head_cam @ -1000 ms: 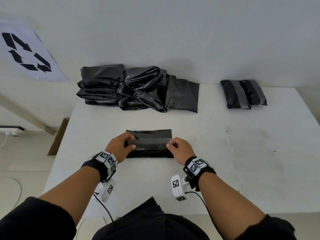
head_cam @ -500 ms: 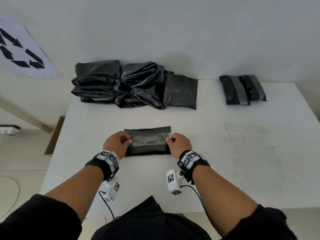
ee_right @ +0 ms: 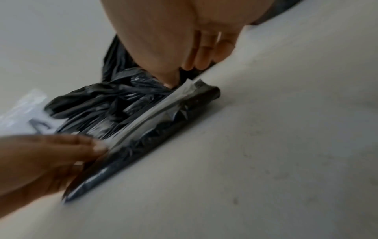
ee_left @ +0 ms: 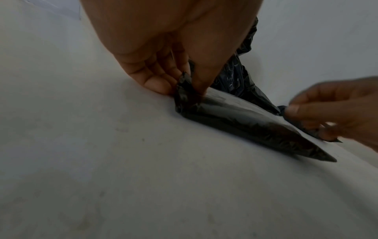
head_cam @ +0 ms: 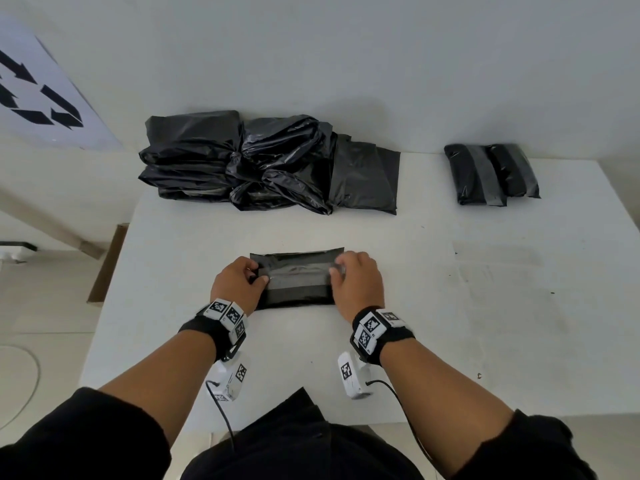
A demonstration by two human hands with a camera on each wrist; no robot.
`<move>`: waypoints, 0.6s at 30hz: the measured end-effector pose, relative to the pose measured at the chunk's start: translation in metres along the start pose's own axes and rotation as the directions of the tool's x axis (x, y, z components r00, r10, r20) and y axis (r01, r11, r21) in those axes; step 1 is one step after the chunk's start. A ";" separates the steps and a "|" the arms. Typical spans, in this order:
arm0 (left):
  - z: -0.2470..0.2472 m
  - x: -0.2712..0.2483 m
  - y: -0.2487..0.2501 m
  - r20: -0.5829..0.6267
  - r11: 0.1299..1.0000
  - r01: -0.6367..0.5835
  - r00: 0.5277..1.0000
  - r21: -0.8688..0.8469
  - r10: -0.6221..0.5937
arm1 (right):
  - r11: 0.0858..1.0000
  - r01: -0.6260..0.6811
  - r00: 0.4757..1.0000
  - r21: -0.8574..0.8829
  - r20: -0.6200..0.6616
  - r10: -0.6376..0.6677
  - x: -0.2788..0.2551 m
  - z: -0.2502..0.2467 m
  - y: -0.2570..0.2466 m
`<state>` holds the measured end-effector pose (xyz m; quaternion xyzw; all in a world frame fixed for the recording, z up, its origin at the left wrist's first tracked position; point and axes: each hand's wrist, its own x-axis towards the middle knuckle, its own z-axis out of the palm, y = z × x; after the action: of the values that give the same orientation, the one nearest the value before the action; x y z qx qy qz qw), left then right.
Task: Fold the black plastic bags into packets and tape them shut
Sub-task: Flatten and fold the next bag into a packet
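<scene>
A folded black bag packet (head_cam: 296, 280) lies flat on the white table (head_cam: 450, 306) in front of me, with a strip of clear tape (head_cam: 298, 271) running along its top. My left hand (head_cam: 239, 284) pinches the packet's left end (ee_left: 184, 93) between thumb and curled fingers. My right hand (head_cam: 355, 280) pinches the right end, where the tape (ee_right: 184, 89) wraps over the edge. In the right wrist view the tape shows as a pale band along the packet (ee_right: 163, 129).
A heap of loose black bags (head_cam: 263, 164) sits at the table's far edge by the wall. Two taped packets (head_cam: 491, 173) lie at the far right. A recycling sign (head_cam: 38, 98) hangs on the left wall. The table's left edge drops to the floor.
Both hands stayed at the packet's ends. The thumbs have come back onto the top of the packet over the tape, after curling round the ends half a second ago.
</scene>
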<state>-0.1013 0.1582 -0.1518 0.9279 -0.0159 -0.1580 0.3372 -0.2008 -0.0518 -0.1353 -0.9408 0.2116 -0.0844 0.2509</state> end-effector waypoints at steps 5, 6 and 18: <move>0.002 0.000 -0.002 -0.006 1.000 -0.021 1.000 0.015 0.022 | 0.854 0.507 0.810 -0.116 0.404 -0.426 -0.020 0.024 -0.007; 0.002 0.000 -0.002 -0.004 1.000 -0.024 1.000 0.020 0.024 | 0.838 0.525 0.781 -0.147 0.475 -0.406 -0.023 0.028 -0.003; -0.003 -0.002 0.007 -0.017 0.993 -0.069 0.997 0.093 0.071 | 0.929 0.261 0.901 -0.261 0.412 -0.137 -0.033 0.005 0.031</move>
<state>-0.1020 0.1554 -0.1447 0.9429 -0.0524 -0.1359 0.2995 -0.2397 -0.0593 -0.1571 -0.9831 0.0702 0.1117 0.1268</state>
